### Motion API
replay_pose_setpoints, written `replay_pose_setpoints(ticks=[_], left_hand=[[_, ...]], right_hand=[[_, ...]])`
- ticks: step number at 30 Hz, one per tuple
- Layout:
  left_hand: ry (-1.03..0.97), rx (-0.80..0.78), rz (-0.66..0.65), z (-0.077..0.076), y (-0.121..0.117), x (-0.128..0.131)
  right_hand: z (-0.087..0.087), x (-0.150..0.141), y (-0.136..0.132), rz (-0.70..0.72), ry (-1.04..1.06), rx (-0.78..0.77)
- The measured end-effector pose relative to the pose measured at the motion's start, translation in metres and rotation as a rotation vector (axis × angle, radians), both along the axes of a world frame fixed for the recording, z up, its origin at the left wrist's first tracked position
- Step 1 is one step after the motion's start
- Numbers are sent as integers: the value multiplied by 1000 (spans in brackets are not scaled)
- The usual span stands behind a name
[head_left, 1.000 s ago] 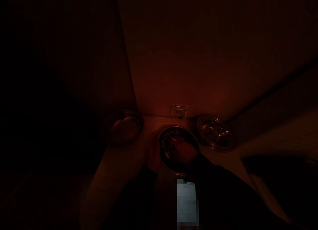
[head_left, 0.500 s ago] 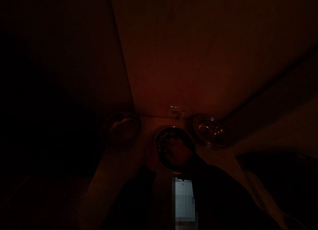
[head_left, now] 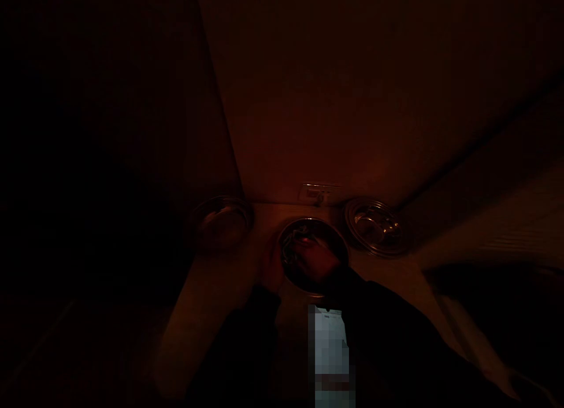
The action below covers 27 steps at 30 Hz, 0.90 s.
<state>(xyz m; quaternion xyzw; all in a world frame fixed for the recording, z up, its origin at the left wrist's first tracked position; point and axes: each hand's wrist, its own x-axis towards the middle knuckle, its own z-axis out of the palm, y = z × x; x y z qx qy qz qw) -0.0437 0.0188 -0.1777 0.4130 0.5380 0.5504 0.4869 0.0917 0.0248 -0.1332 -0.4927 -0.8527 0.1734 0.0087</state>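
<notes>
A round metal bowl [head_left: 315, 295] stands on the table in the middle of the very dark head view. My left hand [head_left: 272, 267] is against the bowl's left side, holding it near the rim. Inside the bowl is my right hand [head_left: 321, 261], its fingers bent down into the contents. Pale, thin-edged strands or pieces [head_left: 291, 240] show by those fingertips, too dark to name. What the right fingers grip is hidden.
A lit phone [head_left: 331, 343], its screen blurred out, lies just in front of the bowl. One metal dish [head_left: 224, 226] stands at the back left, another shiny dish [head_left: 374, 227] at the back right. A wall socket [head_left: 318, 193] sits behind the bowl on the wall.
The view has shifted slightly, so everything sits a little higher and further right. Both hands stay at the bowl; the right fingers have moved slightly within it.
</notes>
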Motion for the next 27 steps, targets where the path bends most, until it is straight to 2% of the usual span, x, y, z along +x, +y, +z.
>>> replay_pose_setpoints(ticks=[6, 13, 18, 21, 27], left_hand=[[1, 24, 26, 0, -1, 3], [10, 34, 55, -4, -2, 5], [-3, 39, 47, -7, -2, 5], [-18, 44, 32, -11, 0, 4], [-28, 50, 5, -16, 0, 3]], right_hand=[[-3, -5, -5, -4, 1, 8], [7, 2, -16, 199, 49, -60], [5, 10, -18, 303, 55, -102], [2, 9, -12, 255, 25, -86], [6, 13, 5, 69, -68, -58]])
